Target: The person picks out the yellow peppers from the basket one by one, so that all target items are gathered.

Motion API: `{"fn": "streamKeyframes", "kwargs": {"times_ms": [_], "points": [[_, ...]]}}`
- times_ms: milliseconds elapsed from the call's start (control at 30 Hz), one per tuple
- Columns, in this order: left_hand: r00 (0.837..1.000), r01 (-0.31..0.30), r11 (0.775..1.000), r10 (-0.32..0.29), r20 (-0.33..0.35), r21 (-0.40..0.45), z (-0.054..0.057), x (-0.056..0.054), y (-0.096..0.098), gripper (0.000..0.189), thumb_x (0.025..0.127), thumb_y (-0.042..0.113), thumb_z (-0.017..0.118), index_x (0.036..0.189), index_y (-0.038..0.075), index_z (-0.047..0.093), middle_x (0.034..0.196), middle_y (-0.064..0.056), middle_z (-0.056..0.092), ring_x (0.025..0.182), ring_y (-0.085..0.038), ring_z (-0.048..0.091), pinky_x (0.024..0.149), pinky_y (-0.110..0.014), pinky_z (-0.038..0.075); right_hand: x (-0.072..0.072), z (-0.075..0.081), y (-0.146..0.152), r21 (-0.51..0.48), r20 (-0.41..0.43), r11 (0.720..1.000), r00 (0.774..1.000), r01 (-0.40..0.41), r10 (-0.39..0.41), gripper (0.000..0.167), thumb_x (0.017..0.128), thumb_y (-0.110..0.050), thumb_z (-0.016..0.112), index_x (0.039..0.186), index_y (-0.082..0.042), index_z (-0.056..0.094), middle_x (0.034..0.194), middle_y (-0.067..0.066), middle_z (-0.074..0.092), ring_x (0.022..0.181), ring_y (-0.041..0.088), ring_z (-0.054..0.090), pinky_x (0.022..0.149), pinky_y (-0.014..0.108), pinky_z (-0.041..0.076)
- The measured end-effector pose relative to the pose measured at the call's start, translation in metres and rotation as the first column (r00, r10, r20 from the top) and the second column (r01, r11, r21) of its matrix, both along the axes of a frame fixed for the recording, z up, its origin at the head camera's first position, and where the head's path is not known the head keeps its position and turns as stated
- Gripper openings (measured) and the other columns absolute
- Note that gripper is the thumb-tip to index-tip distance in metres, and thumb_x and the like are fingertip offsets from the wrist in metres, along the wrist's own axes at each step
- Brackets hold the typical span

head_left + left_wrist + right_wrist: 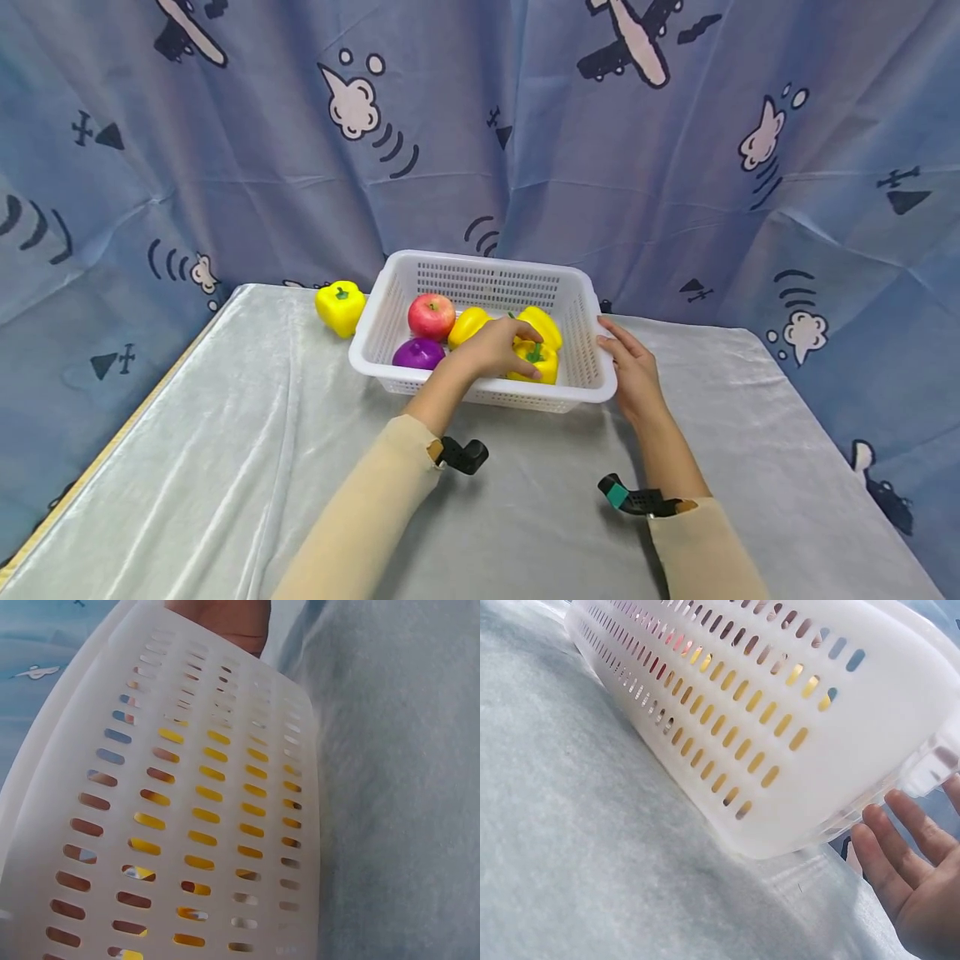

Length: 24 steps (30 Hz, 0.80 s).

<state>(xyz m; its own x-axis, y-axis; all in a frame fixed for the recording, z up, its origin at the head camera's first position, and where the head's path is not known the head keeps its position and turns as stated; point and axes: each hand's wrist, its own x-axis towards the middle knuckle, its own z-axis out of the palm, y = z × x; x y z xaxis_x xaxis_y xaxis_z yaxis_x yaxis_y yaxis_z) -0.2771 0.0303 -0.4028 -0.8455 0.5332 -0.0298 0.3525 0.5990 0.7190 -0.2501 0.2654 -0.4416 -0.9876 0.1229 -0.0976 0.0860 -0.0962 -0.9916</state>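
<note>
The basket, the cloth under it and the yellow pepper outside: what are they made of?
Basket: probably smooth white plastic, with moulded slots. Cloth: seemingly soft, velvety fabric, given its creases and sheen. Pepper: glossy yellow skin; real or plastic, I cannot tell.

A white slotted basket (840, 735) stretched from eleven to three o'clock, yellow shapes (767, 712) showing through; the right hand (919, 889), fingers extended, was at four, grey cloth (592, 847) at eight.
</note>
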Motion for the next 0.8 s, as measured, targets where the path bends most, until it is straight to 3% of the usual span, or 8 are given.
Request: {"fn": "streamKeyframes", "kwargs": {"times_ms": [267,567,800], "points": [[1.0,-0.01,1.0,0.01,-0.017,-0.004,0.003,0.001,-0.002,0.053,0.082,0.02,0.084,0.131,0.01,0.067,0.139,-0.007,0.064,0.127,-0.024,0.056,0.117,-0.039,0.043,-0.002,-0.001,-0.002,-0.005,-0.005,1.0,1.0,0.011,-0.011,0.052,0.104,-0.02,0.054,0.154,-0.017,0.043,0.159,0.004,0.04,0.115,0.005,0.056,0.085,0.013,0.056],[0.992,-0.03,0.999,0.026,-0.121,-0.036,0.006,0.003,-0.004,0.053,0.081,0.02,0.085,0.13,0.01,0.068,0.136,-0.008,0.067,0.129,-0.026,0.057,0.118,-0.041,0.042,-0.003,-0.002,-0.003,-0.014,-0.014,1.0,1.0,-0.005,0.004,0.051,0.104,-0.019,0.053,0.155,-0.017,0.043,0.159,0.005,0.041,0.112,0.004,0.058,0.085,0.015,0.056],[0.979,-0.027,1.0,0.029,-0.203,0.015,0.013,0.008,-0.005,0.054,0.081,0.021,0.086,0.13,0.01,0.067,0.136,-0.007,0.066,0.133,-0.025,0.056,0.119,-0.041,0.041,0.001,-0.001,-0.001,-0.006,-0.015,1.0,1.0,0.001,-0.001,0.052,0.104,-0.02,0.054,0.154,-0.016,0.043,0.157,0.005,0.042,0.112,0.003,0.058,0.085,0.015,0.056]]}}
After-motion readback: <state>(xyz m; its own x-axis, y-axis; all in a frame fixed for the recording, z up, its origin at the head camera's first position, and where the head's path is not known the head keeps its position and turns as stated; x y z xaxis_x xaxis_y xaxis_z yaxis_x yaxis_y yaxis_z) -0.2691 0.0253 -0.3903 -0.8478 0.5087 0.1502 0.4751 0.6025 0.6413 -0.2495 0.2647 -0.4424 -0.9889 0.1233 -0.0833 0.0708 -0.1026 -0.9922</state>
